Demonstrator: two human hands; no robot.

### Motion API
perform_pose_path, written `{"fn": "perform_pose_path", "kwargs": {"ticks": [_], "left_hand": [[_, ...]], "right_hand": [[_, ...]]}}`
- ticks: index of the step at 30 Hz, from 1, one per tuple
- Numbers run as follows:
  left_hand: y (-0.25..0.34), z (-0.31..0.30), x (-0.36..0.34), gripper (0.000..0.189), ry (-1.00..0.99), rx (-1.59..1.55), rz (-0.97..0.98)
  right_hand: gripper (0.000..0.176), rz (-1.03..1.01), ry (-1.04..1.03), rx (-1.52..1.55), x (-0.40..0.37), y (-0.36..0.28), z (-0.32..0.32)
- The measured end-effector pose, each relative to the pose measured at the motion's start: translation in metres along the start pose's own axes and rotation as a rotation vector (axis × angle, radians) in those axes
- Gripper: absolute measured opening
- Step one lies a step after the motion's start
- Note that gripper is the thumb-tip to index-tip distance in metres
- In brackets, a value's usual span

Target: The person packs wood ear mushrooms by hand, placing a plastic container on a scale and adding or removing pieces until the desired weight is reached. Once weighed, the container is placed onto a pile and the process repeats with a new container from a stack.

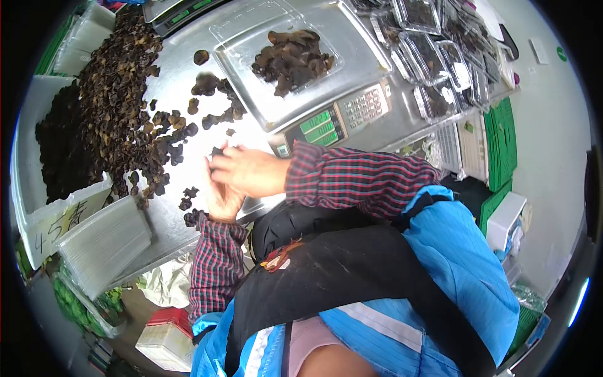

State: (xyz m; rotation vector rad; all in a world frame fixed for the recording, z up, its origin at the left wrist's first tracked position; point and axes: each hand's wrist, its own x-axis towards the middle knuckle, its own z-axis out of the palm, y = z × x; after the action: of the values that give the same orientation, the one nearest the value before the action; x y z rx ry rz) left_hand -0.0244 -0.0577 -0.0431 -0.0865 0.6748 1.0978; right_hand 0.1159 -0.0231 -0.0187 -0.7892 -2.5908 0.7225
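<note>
My left hand (223, 198) and my right hand (251, 171) are together over the metal table, just left of the scale's display. The fingers of both are closed around a dark mushroom piece (217, 151), of which a small part shows at the fingertips. Above them, loose dark mushrooms (229, 107) lie on the table. A clear plastic container with a pile of dark mushrooms (292, 61) rests on the scale's steel tray (251, 103). The scale's panel (323, 127) has lit green displays.
A large heap of mushrooms (119, 81) spreads over the left side beside a white foam box (25, 169). Stacked clear lids (103, 242) stand at the near left edge. Filled clear boxes (433, 56) are piled at the upper right. Another scale (182, 16) is at the top.
</note>
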Motion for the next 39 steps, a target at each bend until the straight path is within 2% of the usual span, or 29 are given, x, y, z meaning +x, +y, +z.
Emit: {"fn": "perform_pose_path", "kwargs": {"ticks": [2, 4, 7, 10, 12, 18, 19, 21, 22, 24, 26, 28, 29, 30, 32, 33, 35, 36, 38, 39], "left_hand": [[0.006, -0.058, -0.009, 0.053, 0.0, -0.182, -0.13], [0.008, -0.081, -0.019, 0.048, 0.066, -0.108, -0.149], [0.014, -0.093, -0.02, 0.043, 0.053, 0.077, -0.064], [0.03, -0.097, -0.015, 0.04, 0.026, 0.114, -0.072], [0.042, -0.095, -0.015, 0.041, 0.092, 0.188, -0.026], [0.073, -0.078, -0.015, 0.051, 0.332, 0.847, 0.146], [0.073, -0.076, -0.014, 0.051, 0.331, 0.846, 0.147], [0.071, -0.07, -0.01, 0.056, 0.358, 1.4, 0.39], [0.074, -0.065, -0.011, 0.057, 0.354, 1.598, 0.437], [0.067, -0.039, -0.018, 0.055, 0.324, 1.953, 0.673], [0.06, -0.026, -0.015, 0.049, 0.255, 1.89, 0.733], [0.051, -0.012, -0.008, 0.043, 0.182, 1.612, 0.559], [0.04, 0.018, -0.011, 0.036, 0.189, 1.302, 0.372], [0.034, 0.016, -0.002, 0.032, 0.067, 1.27, 0.385], [0.016, 0.042, 0.008, 0.033, 0.052, 1.274, 0.298], [0.009, 0.057, 0.014, 0.033, 0.027, 1.226, 0.234], [-0.006, 0.087, 0.026, 0.04, 0.003, 1.177, 0.155], [-0.013, 0.094, 0.035, 0.05, 0.024, 1.173, 0.137], [-0.021, 0.108, 0.048, 0.063, 0.066, 1.138, 0.106], [-0.021, 0.115, 0.052, 0.073, 0.065, 1.123, 0.076]], "right_hand": [[0.041, -0.001, -0.131, 0.036, -0.008, -0.014, 0.015], [0.043, -0.044, -0.135, 0.094, -0.013, -0.018, 0.024], [0.045, -0.092, -0.11, 0.145, -0.006, -0.02, 0.034], [0.045, -0.109, -0.071, 0.143, -0.006, -0.031, 0.028], [0.045, -0.103, -0.068, 0.152, -0.003, -0.031, 0.024], [0.041, 0.02, -0.099, 0.162, -0.024, -0.018, -0.002], [0.04, 0.04, -0.077, 0.143, -0.029, -0.014, -0.005], [0.035, 0.07, -0.031, 0.148, -0.041, -0.008, -0.021], [0.035, 0.068, -0.034, 0.147, -0.047, -0.004, -0.032], [0.029, 0.038, 0.116, 0.209, -0.056, 0.008, -0.062], [0.025, 0.062, 0.356, 0.14, -0.062, 0.026, -0.112], [0.027, 0.229, 0.635, 0.164, -0.064, 0.061, -0.162], [0.028, 0.405, 0.718, 0.237, -0.068, 0.087, -0.181], [0.029, 0.583, 0.798, 0.31, -0.067, 0.116, -0.198], [0.041, 0.725, 0.825, 0.527, -0.06, 0.187, -0.208], [0.041, 0.716, 0.822, 0.536, -0.052, 0.212, -0.204], [0.057, 0.954, 0.661, 1.014, -0.031, 0.248, -0.192], [0.057, 0.948, 0.654, 1.025, -0.022, 0.258, -0.186], [0.064, 0.711, 0.654, 1.447, -0.011, 0.266, -0.175], [0.057, 0.65, 0.696, 1.462, -0.013, 0.261, -0.176]]}}
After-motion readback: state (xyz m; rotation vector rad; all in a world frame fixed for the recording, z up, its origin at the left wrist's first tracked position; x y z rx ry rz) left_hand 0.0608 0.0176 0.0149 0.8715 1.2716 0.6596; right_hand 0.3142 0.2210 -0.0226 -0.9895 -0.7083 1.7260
